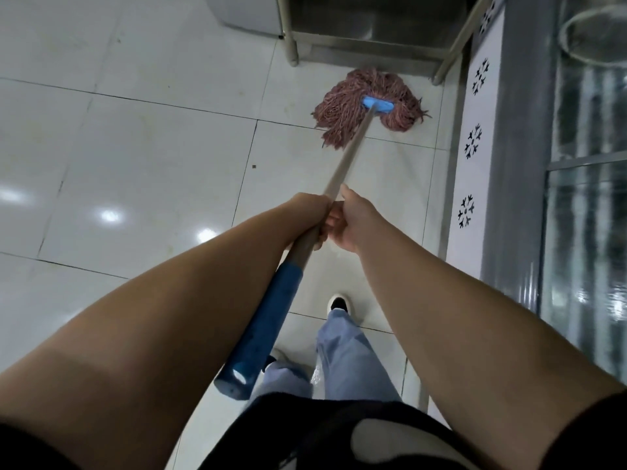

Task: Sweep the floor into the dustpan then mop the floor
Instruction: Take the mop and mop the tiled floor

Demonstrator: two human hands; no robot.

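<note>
A string mop with reddish-brown strands (346, 106) and a blue clamp (377, 104) lies spread on the white tiled floor (152, 157), close to a metal rack's legs. Its pale wooden handle (351, 154) runs back towards me and ends in a blue grip (268, 320). My left hand (307, 212) grips the handle from the left. My right hand (353, 218) grips it from the right, just beside the left hand. No dustpan or broom is in view.
A metal rack (366, 45) stands at the top, its legs (291, 49) on the floor. A white appliance (247, 11) sits left of it. A glass-fronted cabinet with snowflake marks (475, 140) lines the right side. My feet and light trousers (342, 344) are below.
</note>
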